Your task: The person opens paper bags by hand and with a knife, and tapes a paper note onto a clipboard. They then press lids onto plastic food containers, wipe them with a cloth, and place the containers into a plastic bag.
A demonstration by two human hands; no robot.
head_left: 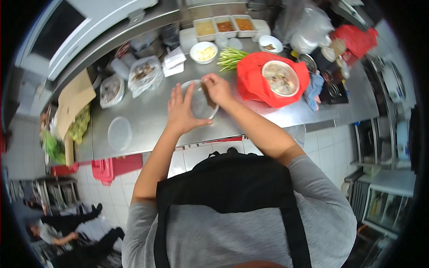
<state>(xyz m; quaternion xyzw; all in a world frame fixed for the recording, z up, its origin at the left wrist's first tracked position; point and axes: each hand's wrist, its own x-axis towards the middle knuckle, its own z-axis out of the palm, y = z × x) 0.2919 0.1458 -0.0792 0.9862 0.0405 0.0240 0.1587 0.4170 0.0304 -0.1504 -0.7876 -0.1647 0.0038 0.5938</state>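
Observation:
A round clear plastic container (200, 105) stands on the steel counter (156, 114) in front of me. My left hand (182, 109) is spread open at its left and near side, with fingers apart. At its far right rim is my right hand (217, 89), fingers pinched together; what they hold, if anything, is too small to make out. A round translucent lid (119, 133) lies flat on the counter to the left. Right of my hands, a red plastic bag (250, 77) surrounds a white bowl (280, 78) of food. Green stalks (231, 59) lie beyond my right hand.
White bowls (203, 52) and food trays (225, 27) line the back. Bagged food (145, 74) sits back left, cardboard (74, 103) far left. A blue cloth (314, 88) and bottles are at right. Another person (53, 232) is at lower left, beyond a red bin (117, 168).

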